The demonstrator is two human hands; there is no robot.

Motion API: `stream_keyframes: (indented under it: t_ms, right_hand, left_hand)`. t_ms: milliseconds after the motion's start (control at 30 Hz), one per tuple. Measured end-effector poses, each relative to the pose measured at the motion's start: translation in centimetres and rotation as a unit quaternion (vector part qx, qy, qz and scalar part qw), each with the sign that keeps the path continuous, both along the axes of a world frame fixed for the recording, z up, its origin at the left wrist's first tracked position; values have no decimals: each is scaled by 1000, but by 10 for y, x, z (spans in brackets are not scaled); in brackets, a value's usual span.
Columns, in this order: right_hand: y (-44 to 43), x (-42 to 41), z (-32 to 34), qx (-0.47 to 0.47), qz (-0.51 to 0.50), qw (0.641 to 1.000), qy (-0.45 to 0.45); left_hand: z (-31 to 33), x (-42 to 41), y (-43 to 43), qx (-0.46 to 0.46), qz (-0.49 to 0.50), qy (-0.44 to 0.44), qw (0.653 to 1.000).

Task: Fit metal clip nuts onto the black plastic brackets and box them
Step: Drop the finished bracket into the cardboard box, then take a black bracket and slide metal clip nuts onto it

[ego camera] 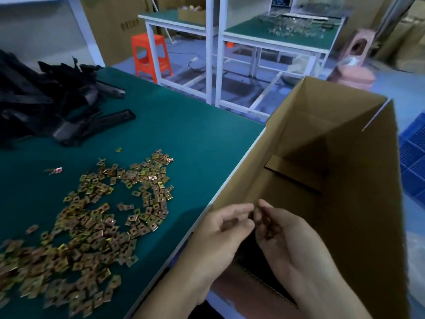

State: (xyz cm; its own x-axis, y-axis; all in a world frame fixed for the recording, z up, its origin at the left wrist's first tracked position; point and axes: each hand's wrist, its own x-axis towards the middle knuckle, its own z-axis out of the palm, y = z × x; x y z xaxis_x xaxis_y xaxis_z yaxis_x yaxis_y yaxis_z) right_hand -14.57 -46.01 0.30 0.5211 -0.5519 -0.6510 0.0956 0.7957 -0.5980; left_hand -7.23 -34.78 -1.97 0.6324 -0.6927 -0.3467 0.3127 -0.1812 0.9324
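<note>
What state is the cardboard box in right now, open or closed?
Open. The cardboard box has its top flaps standing up, and its inner walls and floor flaps are visible from above.

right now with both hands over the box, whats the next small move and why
Probably reach the left hand to the pile of black brackets for another one. It and the right hand hang over the open box with nothing plainly held, though blur hides the fingertips; loose clips lie nearby.
</note>
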Motion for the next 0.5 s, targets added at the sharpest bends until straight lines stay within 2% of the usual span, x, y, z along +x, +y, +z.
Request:
stream_keyframes:
  t_ms: [233,500]
  right_hand:
    - [85,53,19,-44,146,986,-65]
    - [185,93,23,-85,307,942,-107]
  left_hand:
    - [37,14,88,-54,172,10,984]
    - [55,10,195,-45,324,-85,941]
